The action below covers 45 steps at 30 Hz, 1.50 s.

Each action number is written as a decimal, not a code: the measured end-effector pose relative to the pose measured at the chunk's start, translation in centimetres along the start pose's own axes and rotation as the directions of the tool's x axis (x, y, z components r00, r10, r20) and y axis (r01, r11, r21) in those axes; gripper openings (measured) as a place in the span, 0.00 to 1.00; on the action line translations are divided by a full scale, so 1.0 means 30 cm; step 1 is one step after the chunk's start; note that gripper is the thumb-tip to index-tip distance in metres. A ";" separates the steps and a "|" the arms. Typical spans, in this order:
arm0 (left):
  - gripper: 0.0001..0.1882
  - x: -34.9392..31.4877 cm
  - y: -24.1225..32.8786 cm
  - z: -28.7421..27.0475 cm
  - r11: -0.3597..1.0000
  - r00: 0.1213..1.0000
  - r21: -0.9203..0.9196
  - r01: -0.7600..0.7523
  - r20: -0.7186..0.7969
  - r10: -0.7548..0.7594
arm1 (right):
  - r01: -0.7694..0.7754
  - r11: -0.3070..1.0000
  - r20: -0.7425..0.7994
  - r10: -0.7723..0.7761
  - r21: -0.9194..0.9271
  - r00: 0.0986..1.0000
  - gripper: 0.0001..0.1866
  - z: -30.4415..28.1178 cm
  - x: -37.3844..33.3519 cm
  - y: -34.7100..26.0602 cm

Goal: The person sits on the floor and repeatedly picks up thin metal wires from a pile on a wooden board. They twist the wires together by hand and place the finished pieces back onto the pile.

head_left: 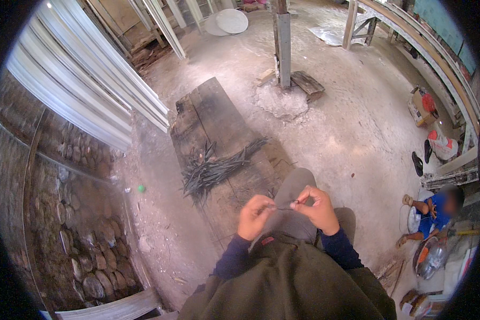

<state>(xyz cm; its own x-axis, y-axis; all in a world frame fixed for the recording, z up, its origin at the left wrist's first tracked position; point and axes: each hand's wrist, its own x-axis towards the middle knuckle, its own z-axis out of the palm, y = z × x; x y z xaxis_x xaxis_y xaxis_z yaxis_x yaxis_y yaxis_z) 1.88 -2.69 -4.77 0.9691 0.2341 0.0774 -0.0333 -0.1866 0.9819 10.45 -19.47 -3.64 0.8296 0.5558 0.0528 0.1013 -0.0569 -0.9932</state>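
Above my lap, my left hand (255, 217) and my right hand (318, 210) face each other with fingertips pinched. A thin dark strip (284, 208) runs across the short gap between them, one end in each pinch. Its material is too small to make out. Ahead and to the left, a loose bundle of dark, narrow strips (218, 168) lies across a low wooden platform (205, 109), some ends sticking out sideways. Neither hand touches that bundle. My knees, in grey trousers (296, 186), are just beyond and under the hands.
Long white corrugated sheets (80, 69) lean at the left, near a stone wall (96, 261). A wooden post (284, 50) stands ahead. A child in blue (436, 216) sits on the right, close to a clear plastic bottle (433, 261). A green ball (141, 188) lies left.
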 end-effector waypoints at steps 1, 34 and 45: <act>0.03 -0.008 -0.011 0.002 0.997 0.986 0.022 -0.076 0.147 0.072 | 0.044 0.994 -0.092 -0.053 -0.098 0.994 0.07 0.006 0.010 0.024; 0.03 -0.088 -0.013 0.069 0.984 0.875 -0.154 -0.090 0.460 0.152 | 0.112 0.922 -0.316 -0.238 -0.370 0.919 0.07 -0.008 0.036 0.066; 0.05 -0.016 -0.036 -0.060 0.987 0.977 0.162 -0.008 -0.211 0.042 | 0.118 0.947 -0.128 -0.162 -0.300 0.978 0.05 -0.057 0.021 0.078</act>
<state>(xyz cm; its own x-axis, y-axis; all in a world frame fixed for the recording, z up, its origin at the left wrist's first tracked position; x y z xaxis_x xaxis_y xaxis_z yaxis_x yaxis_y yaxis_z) 1.02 -0.87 -5.57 0.8936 0.4217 0.1536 -0.0007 -0.3408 0.9401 12.14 -20.68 -5.77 0.8656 0.4468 0.2259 0.3581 -0.2372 -0.9031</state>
